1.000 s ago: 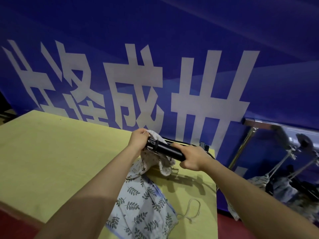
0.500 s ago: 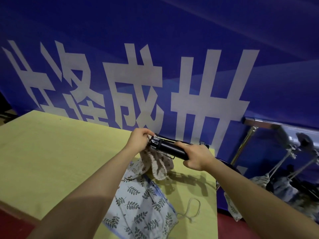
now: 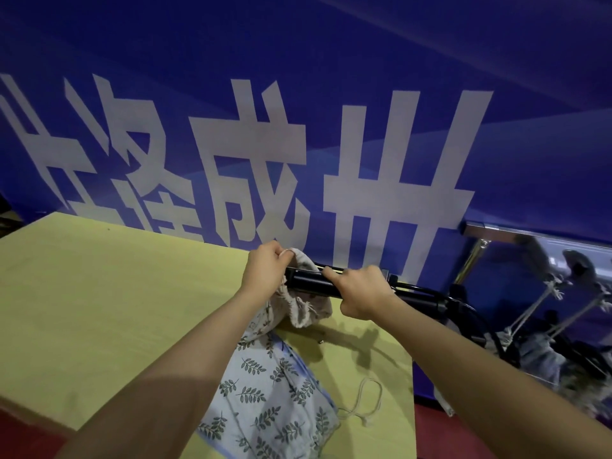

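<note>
A black cylindrical tool (image 3: 311, 282) with thin black rods trailing off to its right is held level above the yellow table (image 3: 99, 293). My right hand (image 3: 361, 291) grips the cylinder around its middle. My left hand (image 3: 266, 271) pinches the rim of a beige drawstring cloth bag (image 3: 308, 309) at the tool's left end, and the bag's mouth lies around that end. The bag's body hangs down to the table. How far the tool sits inside the bag is hidden by my left hand.
A light cloth with a green leaf print (image 3: 268, 399) lies on the table under my left forearm, with a white cord loop (image 3: 364, 405) beside it. A blue banner with large white characters (image 3: 265, 160) stands behind. To the right, a metal-framed mirror panel (image 3: 530, 293) reflects equipment.
The view has dropped slightly and both hands have shifted right. My left hand has drawn the bag's rim higher over the tool's left end, and the tool now lies more level.
</note>
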Available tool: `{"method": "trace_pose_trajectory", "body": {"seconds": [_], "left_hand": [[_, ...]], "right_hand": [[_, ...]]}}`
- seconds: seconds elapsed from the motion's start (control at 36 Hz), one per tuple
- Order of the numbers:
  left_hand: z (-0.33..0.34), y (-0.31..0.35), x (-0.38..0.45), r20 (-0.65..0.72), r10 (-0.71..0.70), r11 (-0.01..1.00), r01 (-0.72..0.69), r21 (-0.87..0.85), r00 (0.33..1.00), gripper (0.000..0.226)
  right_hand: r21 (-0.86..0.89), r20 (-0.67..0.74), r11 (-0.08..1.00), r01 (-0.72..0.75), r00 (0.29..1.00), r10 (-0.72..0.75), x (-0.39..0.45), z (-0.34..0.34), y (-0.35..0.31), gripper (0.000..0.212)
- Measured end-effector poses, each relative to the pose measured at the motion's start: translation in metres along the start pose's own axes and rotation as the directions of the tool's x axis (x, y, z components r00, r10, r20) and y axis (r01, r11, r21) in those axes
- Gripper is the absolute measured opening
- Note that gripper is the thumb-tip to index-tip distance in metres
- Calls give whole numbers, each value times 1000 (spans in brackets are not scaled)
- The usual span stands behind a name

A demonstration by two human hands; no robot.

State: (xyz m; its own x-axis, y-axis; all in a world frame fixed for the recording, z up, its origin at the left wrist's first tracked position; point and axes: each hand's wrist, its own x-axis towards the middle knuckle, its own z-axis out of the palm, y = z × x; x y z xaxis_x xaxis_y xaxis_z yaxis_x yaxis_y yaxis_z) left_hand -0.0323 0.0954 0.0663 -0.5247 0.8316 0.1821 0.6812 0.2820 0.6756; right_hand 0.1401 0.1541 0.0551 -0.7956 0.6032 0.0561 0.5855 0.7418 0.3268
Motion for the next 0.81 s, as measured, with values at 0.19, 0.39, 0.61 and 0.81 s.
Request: {"method": "trace_pose_trajectory", "body": {"seconds": [0.19, 0.39, 0.61, 0.81], "left_hand": [[0, 2, -3, 175, 256, 896, -301, 327, 951, 10], [7, -3, -7, 358, 282, 899, -376, 226, 890, 45], [17, 4, -11, 285, 359, 744, -457, 488, 889, 49], [24, 9, -8, 250, 310, 688, -398, 607, 917, 46]], "right_hand": [[-109, -35, 994, -32, 999, 28, 8, 4, -2, 60], [-175, -64, 979, -102, 994, 92, 14, -1, -2, 23], [-320, -258, 947, -9, 963, -78, 20, -1, 2, 21], [-407, -524, 913, 14, 815, -246, 21, -4, 10, 31]]}}
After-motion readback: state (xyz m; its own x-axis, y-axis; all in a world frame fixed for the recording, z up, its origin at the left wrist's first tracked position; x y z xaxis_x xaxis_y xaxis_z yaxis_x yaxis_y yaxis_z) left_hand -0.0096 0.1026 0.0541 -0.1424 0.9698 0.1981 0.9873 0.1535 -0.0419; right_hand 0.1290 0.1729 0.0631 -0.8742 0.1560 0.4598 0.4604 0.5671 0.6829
